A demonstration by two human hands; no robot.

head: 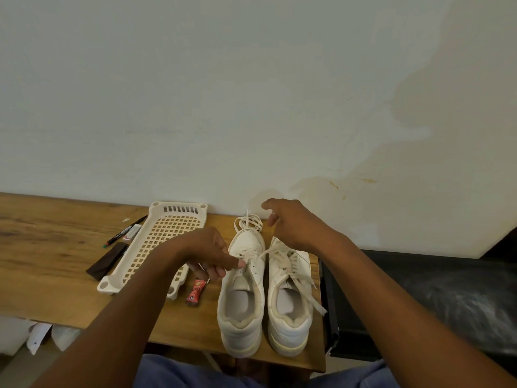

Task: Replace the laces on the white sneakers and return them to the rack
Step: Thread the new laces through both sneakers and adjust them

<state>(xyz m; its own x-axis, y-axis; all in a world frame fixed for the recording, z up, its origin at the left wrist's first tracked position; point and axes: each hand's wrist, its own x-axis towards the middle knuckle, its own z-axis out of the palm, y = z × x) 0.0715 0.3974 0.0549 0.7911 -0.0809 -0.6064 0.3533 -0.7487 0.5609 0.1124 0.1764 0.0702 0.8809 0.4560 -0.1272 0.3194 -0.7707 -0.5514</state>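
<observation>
Two white sneakers stand side by side on the wooden table (50,247), heels toward me. My left hand (209,256) pinches the lace at the eyelets of the left sneaker (242,306). A stretch of that lace (267,252) runs taut up to my right hand (293,222), which holds it above the toes of the right sneaker (291,303). The right sneaker is laced, with loose ends trailing off its right side. A loose coil of white lace (250,221) lies beyond the left sneaker's toe, by the wall.
A cream plastic rack shelf (156,245) with a grid bottom lies left of the sneakers. A small red packet (195,292), a marker (126,229), a dark strip (107,261) and a small white wrapper lie nearby. The table's right edge is close to the right sneaker.
</observation>
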